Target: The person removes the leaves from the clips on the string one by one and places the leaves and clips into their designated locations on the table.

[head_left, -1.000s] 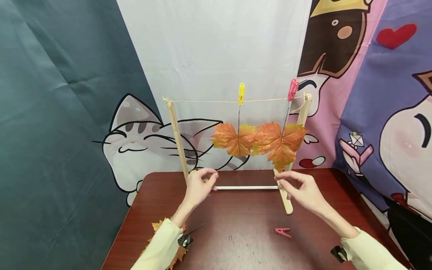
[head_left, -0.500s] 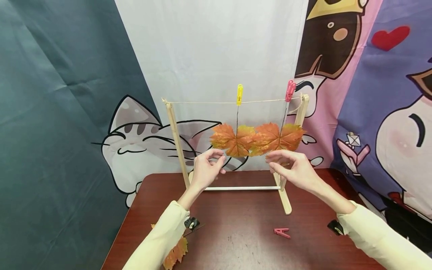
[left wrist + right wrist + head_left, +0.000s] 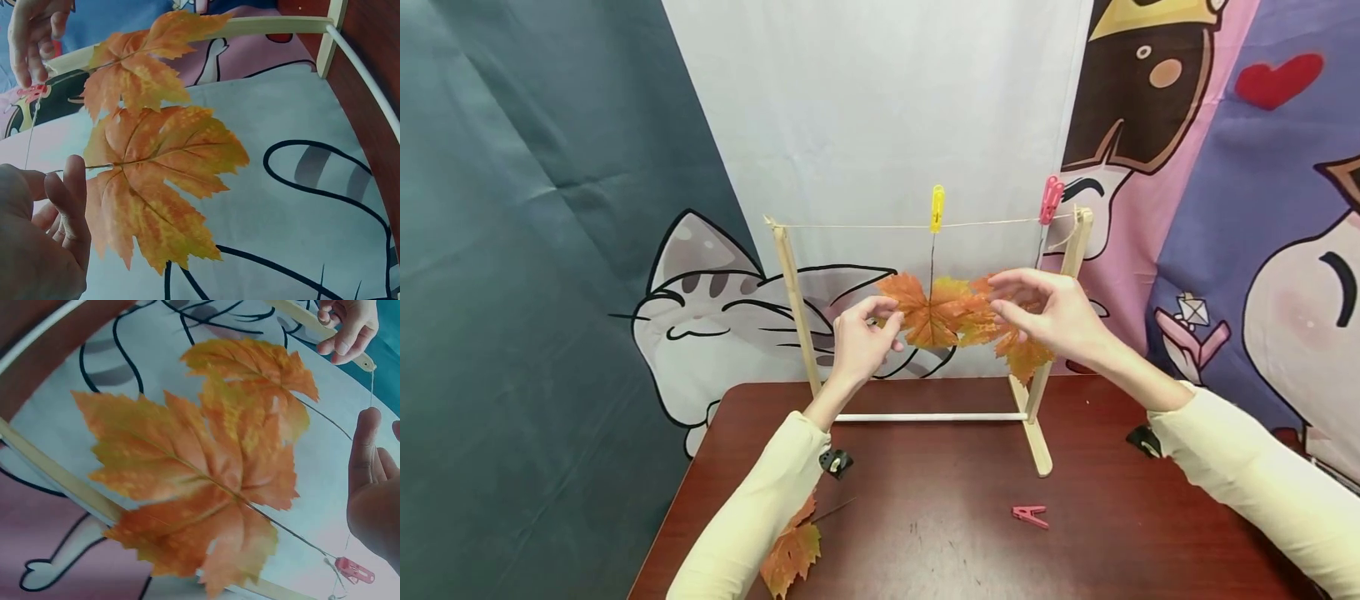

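Observation:
Two orange artificial maple leaves hang by thin stems from a string [image 3: 850, 226] tied between two wooden posts. A yellow clothespin [image 3: 937, 210] clips the left leaf [image 3: 929, 321]; a pink clothespin [image 3: 1051, 202] clips the right leaf [image 3: 187, 475]. My left hand [image 3: 861, 337] is raised just left of the left leaf, fingers loosely bent with nothing between them. In the left wrist view its fingers overlap that leaf's stem. In front of the right leaf, partly covering it in the head view, my right hand [image 3: 1052, 317] has its thumb and fingers apart, holding nothing.
On the brown table [image 3: 940, 500] lie a pink clothespin [image 3: 1030, 515] at front right and another maple leaf [image 3: 793, 554], partly hidden by the left sleeve. A white rod [image 3: 932, 417] joins the frame's feet. Behind hangs a printed cloth [image 3: 887, 100].
Both hands have risen from near the white rod to the height of the hanging leaves. The hanging leaves and the clothespins stay where they were.

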Tool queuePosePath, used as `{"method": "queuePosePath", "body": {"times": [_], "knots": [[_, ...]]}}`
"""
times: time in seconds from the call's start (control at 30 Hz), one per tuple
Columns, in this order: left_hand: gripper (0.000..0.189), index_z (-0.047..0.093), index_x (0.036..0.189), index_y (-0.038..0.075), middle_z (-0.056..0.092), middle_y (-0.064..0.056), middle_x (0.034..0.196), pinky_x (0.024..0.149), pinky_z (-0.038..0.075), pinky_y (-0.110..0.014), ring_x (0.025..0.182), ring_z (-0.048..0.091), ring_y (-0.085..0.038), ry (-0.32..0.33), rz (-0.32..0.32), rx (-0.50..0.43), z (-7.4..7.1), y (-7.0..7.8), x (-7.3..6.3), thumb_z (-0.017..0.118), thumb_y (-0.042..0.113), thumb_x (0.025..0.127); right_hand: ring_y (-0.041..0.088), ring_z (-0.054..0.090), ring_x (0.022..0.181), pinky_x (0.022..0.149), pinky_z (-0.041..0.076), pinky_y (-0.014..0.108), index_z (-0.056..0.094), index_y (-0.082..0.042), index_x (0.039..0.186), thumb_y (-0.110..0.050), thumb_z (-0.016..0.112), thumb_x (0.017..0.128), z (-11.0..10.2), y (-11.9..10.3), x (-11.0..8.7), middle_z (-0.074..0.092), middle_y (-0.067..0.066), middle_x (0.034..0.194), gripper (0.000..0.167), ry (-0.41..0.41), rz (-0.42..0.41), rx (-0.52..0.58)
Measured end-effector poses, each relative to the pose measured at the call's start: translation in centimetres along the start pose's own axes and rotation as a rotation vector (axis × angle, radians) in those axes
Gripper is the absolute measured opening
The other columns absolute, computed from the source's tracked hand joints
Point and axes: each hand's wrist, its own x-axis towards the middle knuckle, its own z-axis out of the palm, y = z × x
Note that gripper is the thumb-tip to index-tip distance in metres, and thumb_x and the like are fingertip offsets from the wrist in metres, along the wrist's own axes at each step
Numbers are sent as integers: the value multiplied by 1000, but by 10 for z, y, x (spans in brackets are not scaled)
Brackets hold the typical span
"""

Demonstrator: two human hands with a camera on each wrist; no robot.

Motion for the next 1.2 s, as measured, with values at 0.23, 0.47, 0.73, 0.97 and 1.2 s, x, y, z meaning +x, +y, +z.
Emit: {"method": "queuePosePath", "body": {"times": [0.23,0.47,0.73,0.97,1.2], "knots": [[18,71,106,-3,74,-9,89,36,48,-30,42,62,-12,18,32,31,7,5,14,69,5,90,15,72,78,51,54,28,67,1,119,1,69,91,-5,-7,26,72,18,101,28,7,75,24],[19,71,109,-1,73,-8,92,39,50,-29,49,67,-18,14,-22,2,12,12,26,69,6,91,15,73,78,51,54,30,65,3,120,-7,69,94,-10,-15,53,71,17,105,28,25,121,49],[20,71,110,0,73,-9,93,42,51,-27,52,68,-17,10,-32,-15,19,15,37,70,5,91,13,72,80,53,54,27,64,1,124,-13,69,95,-12,-26,79,69,16,110,33,24,189,42],[23,69,113,2,72,-9,93,42,52,-30,59,70,-36,-9,-65,-48,24,17,43,70,3,90,15,69,91,63,57,26,61,-1,129,-15,69,95,-13,-36,95,64,17,122,38,-10,201,0],[25,69,115,0,71,-10,93,39,50,-28,57,70,-30,-8,-75,-67,29,18,48,69,1,90,28,66,104,66,57,24,58,0,132,-16,68,95,-14,-41,107,59,19,132,42,-43,228,-21]]}}
